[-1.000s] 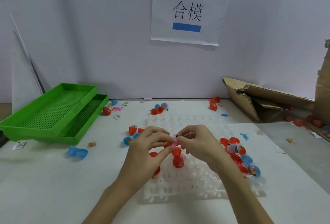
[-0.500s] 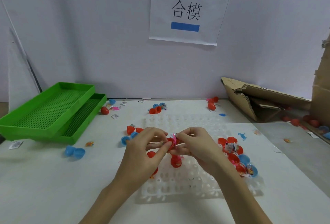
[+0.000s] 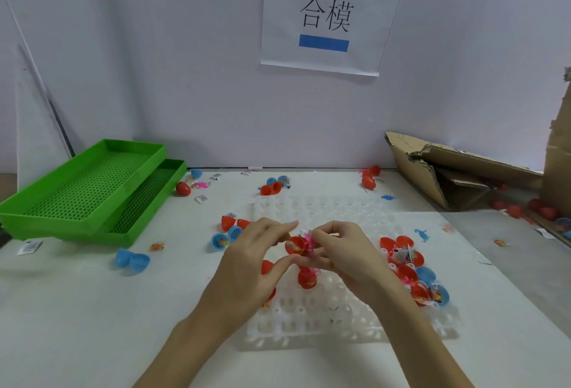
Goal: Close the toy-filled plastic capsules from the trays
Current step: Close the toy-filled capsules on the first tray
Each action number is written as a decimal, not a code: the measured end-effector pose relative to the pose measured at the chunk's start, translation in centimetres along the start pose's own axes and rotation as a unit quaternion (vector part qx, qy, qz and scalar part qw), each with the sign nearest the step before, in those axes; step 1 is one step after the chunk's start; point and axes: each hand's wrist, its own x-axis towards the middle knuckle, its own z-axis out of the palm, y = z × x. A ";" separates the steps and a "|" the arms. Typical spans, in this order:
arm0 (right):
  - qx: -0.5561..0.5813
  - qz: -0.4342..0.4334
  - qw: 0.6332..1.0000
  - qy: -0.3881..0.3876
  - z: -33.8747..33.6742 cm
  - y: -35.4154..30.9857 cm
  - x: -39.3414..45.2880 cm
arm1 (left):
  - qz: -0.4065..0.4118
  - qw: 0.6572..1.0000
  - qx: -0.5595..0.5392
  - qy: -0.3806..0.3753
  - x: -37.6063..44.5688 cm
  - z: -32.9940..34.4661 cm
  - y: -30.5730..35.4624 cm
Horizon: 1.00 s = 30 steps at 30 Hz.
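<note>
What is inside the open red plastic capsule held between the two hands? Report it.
A pink toy sticks out of the open red plastic capsule, pinched by the left hand and right hand. Fingers cover anything deeper inside.

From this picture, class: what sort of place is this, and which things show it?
Probably a small toy-packing workbench: a white tray holding red and blue capsules, stacked green trays, and a printed sign on the wall.
</note>
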 end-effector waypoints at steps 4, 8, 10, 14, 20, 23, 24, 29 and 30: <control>0.003 0.005 1.000 -0.007 0.1 0.0 0.0 | -0.082 0.993 -0.079 0.023 0.3 0.0 -0.1; 0.005 -0.012 1.000 -0.005 0.3 0.3 0.1 | -0.152 0.974 -0.166 -0.009 0.4 0.1 -0.3; -0.004 -0.029 1.000 0.004 0.5 0.6 0.2 | -0.161 0.974 -0.159 -0.013 0.3 0.2 -0.4; -0.054 -0.073 0.995 0.035 0.9 1.1 0.4 | -0.160 0.977 -0.139 0.014 0.2 0.4 -0.6; -0.130 -0.120 0.982 0.067 0.8 1.6 0.8 | -0.172 0.976 -0.132 0.014 0.3 0.5 -0.7; -0.132 -0.122 0.981 0.079 0.7 1.7 1.0 | -0.178 0.974 -0.132 0.036 0.3 0.4 -1.0; -0.140 -0.128 0.978 0.089 0.7 1.6 1.0 | -0.181 0.974 -0.130 0.042 0.4 0.4 -1.1; -0.131 -0.208 0.965 0.096 0.8 1.1 0.6 | -0.201 0.968 -0.144 0.050 0.4 0.5 -1.5; -0.128 -0.225 0.961 0.094 0.9 1.0 0.4 | -0.206 0.966 -0.151 0.049 0.4 0.5 -1.5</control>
